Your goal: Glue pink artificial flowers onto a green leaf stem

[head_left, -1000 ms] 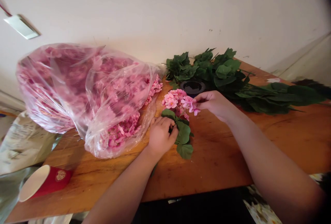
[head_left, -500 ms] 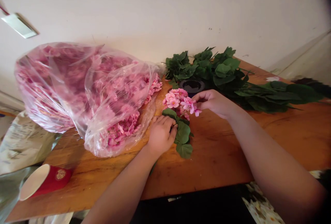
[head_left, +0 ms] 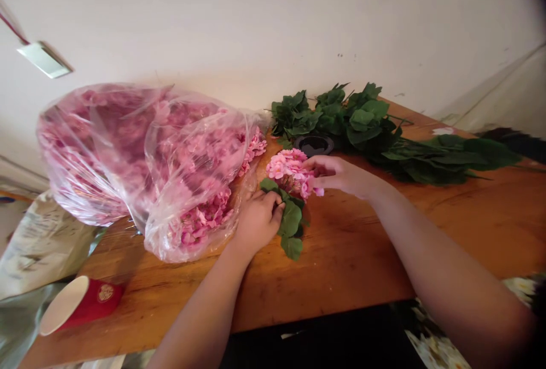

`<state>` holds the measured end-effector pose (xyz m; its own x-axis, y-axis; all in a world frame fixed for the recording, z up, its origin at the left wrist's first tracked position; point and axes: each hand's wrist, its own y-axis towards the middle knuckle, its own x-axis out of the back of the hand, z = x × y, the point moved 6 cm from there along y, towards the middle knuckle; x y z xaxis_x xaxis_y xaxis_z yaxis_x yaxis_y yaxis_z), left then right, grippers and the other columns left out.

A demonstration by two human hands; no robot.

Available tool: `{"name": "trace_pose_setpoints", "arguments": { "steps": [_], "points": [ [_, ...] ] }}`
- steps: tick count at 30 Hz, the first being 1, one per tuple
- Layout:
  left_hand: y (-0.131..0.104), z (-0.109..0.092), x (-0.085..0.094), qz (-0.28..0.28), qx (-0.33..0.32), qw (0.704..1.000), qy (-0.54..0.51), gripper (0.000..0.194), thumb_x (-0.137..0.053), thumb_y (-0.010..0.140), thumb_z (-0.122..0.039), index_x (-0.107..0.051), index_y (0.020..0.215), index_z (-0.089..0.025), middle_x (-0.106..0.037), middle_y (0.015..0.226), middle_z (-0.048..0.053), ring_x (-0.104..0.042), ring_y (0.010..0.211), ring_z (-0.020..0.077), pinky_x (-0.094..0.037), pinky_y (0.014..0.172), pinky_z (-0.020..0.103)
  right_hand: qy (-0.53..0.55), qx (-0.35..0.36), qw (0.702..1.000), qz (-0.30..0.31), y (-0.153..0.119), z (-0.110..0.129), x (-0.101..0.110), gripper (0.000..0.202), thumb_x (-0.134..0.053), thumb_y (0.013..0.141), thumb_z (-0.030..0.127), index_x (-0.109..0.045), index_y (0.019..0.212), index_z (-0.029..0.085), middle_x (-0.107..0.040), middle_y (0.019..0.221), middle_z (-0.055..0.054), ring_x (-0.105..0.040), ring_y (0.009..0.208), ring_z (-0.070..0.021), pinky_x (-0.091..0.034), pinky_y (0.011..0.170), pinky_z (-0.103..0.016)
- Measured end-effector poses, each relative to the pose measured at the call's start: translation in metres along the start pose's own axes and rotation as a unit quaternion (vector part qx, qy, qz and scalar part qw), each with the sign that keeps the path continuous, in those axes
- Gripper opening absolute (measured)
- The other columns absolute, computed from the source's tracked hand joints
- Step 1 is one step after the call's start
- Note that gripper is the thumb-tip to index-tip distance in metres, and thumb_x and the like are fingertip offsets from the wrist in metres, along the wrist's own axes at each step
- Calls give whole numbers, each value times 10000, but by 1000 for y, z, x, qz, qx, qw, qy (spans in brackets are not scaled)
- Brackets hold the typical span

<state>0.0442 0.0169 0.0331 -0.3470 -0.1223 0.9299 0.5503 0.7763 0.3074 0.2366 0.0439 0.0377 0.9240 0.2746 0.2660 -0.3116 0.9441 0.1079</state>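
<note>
My left hand [head_left: 259, 218] is closed round the stem of an artificial flower, just below its bloom. Green leaves [head_left: 292, 220] of that flower stick out past my fingers and hang toward the table's front. The pink flower head [head_left: 286, 164] points away from me. At its right side, the curved fingers and thumb of my right hand [head_left: 336, 175] hold the outer petals. The stem itself is mostly hidden by my left hand and the leaves.
On the left, a clear plastic bag [head_left: 128, 147] bulges with pink flowers. Green leafy stems [head_left: 367, 119] lie along the back right, beside a dark round dish [head_left: 314, 144]. A red paper cup [head_left: 96, 301] lies tipped at the wooden table's [head_left: 341, 266] front left.
The camera view has tilted up slightly, showing more of the red wall mark. My right fingers have shifted over the petals, and the bloom looks fuller. My left hand keeps its grip.
</note>
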Motion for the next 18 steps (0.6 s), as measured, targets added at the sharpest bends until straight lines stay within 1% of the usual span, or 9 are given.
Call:
{"name": "trace_pose_setpoints", "arguments": {
  "steps": [3, 5, 6, 8, 10, 11, 13, 15, 18],
  "points": [
    [-1, -2, -3, 0, 5, 1000, 6, 132, -506, 896, -288, -592, 850, -199, -638, 765, 40, -593, 787, 199, -401, 815, 362, -73, 14, 997, 16, 2, -5, -5, 673, -770, 645, 396, -561, 1262, 226, -642, 1098, -58, -598, 924, -210, -463, 805, -327],
    [-1, -4, -5, -5, -1, 1000, 7, 177, -481, 914, -303, -600, 841, -194, -643, 760, 45, -590, 773, 198, -399, 789, 357, -112, 14, 994, 6, 4, -9, -8, 692, -787, 619, 407, -566, 1254, 242, -627, 1137, -56, -588, 969, -228, -457, 824, -331],
    [-1, -5, -6, -9, -3, 1000, 7, 199, -467, 923, -308, -603, 835, -192, -647, 762, 48, -589, 774, 199, -396, 780, 356, -127, 14, 992, 4, 4, -10, -10, 644, -782, 623, 413, -591, 1212, 237, -636, 1103, -53, -590, 953, -230, -458, 807, -324],
    [-2, -5, -7, -18, -5, 1000, 3, 228, -453, 933, -314, -606, 819, -188, -653, 765, 51, -588, 784, 203, -390, 775, 357, -146, 5, 989, 16, 5, -12, -16, 468, -749, 658, 422, -643, 1061, 209, -657, 926, -39, -597, 829, -211, -456, 715, -300],
    [-2, -5, -8, -28, -7, 1000, -6, 234, -454, 935, -313, -601, 802, -187, -655, 763, 50, -586, 797, 203, -385, 783, 358, -164, -6, 986, 25, 5, -14, -23, 308, -703, 700, 426, -636, 884, 189, -614, 722, -9, -555, 657, -170, -420, 596, -271],
    [-2, -4, -9, -31, -9, 999, -13, 232, -456, 935, -310, -598, 797, -188, -657, 766, 48, -586, 802, 201, -384, 788, 357, -174, -5, 984, 25, 4, -15, -26, 266, -682, 716, 423, -612, 817, 188, -581, 663, 4, -522, 599, -149, -394, 555, -260],
    [-3, -3, -11, -35, -9, 999, -26, 229, -457, 935, -308, -596, 797, -189, -656, 768, 47, -584, 802, 196, -385, 793, 352, -192, 14, 981, 20, 4, -15, -31, 236, -642, 746, 411, -557, 732, 191, -537, 616, 20, -470, 548, -123, -356, 515, -245],
    [-3, -1, -13, -38, -4, 999, -35, 232, -455, 936, -316, -594, 800, -189, -646, 761, 48, -582, 798, 192, -389, 788, 346, -201, 36, 979, 17, 4, -13, -35, 233, -608, 769, 399, -524, 696, 194, -523, 604, 28, -454, 536, -112, -339, 503, -237],
    [-3, 0, -16, -43, 3, 998, -45, 242, -451, 938, -326, -581, 787, -189, -624, 740, 45, -576, 787, 188, -391, 775, 337, -196, 28, 980, 15, 5, -14, -38, 193, -583, 779, 355, -523, 690, 194, -533, 564, 31, -473, 502, -113, -324, 478, -233]
  ]
}}
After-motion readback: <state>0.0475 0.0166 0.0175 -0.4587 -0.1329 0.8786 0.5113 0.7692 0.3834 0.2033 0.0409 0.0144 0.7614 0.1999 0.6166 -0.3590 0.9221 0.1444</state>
